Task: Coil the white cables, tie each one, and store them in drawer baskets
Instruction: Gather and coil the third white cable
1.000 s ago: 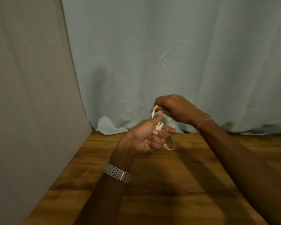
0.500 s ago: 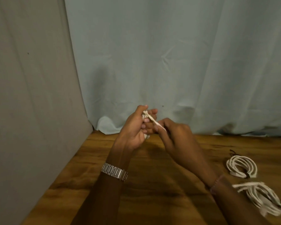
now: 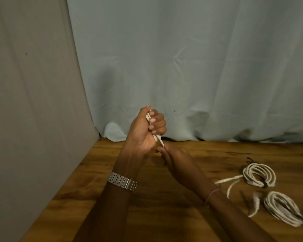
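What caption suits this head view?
Left hand grips a white cable; right hand pinches its end above the wooden table.

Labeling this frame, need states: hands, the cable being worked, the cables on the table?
left hand: raised, fingers curled round the held cable
right hand: below the left, fingertips at the cable's lower end; grip unclear
held cable: bunched in the left hand, end poking out below
far coil: coiled, lying on the table
near coil: coiled, lying on the table
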